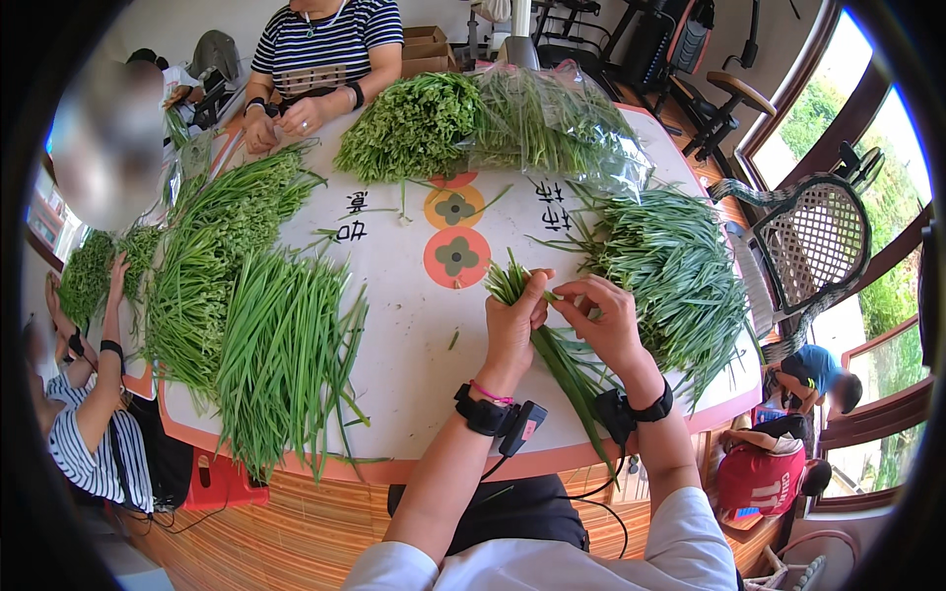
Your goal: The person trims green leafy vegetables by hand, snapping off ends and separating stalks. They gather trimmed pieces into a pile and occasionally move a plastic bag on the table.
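Bunch: green stalks (pixel 572 379), held above the worktop (pixel 404 345), right of centre by the near edge.
Long axis: I read it slanting; the short end points at the far edge, leaning left, the long leaves trail right to the near edge.
Left hand (pixel 515 310): clamped round the bunch near its short end.
Right hand (pixel 603 317): fingertips at the bunch's side; I can't tell whether they pinch a stalk.
Clear bag (pixel 629 165): far edge, stalks inside.
Right pile (pixel 675 281): loose stalks, right edge.
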Tool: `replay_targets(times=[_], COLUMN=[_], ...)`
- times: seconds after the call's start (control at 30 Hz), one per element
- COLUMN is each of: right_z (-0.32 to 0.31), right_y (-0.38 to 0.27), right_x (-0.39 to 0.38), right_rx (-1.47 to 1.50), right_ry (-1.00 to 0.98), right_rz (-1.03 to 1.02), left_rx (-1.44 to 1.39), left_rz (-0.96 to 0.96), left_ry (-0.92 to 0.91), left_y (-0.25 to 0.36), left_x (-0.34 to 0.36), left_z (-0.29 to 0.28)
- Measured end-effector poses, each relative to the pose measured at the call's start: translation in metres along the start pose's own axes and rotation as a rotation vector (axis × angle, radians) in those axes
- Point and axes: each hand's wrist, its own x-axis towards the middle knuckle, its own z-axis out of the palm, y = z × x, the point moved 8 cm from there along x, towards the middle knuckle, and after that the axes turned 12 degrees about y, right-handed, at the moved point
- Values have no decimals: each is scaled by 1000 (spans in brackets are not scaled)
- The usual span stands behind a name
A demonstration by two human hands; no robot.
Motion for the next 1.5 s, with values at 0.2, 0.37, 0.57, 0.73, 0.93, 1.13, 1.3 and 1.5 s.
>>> replay_targets(times=[0.2, 0.37, 0.57, 0.73, 0.93, 1.13, 1.3, 1.5], right_z=[16, 9, -1, 7, 11, 20, 12, 13], right_y=[16, 27, 38, 50, 51, 38, 34, 29], right_x=[-8, -11, -5, -6, -9, -13, -10, -11], right_rx=[-30, 64, 188, 281, 269, 235, 156, 117], right_ry=[-119, -102, 1, 10, -23, -75, -73, -89], right_rz=[25, 125, 146, 197, 171, 103, 82, 29], left_rx=[-138, -522, -345, 128, 825, 1679, 1830, 2089], left_rz=[264, 116, 115, 66, 25, 656, 778, 1042], left_ry=[181, 32, -29, 25, 4, 377, 584, 535], left_y=[24, 38, 93, 165, 225, 278, 255, 228], left_x=[17, 24, -20, -65, -74, -20, -6, -2], left_z=[-29, -31, -39, -48, -72, -152, -140, -149])
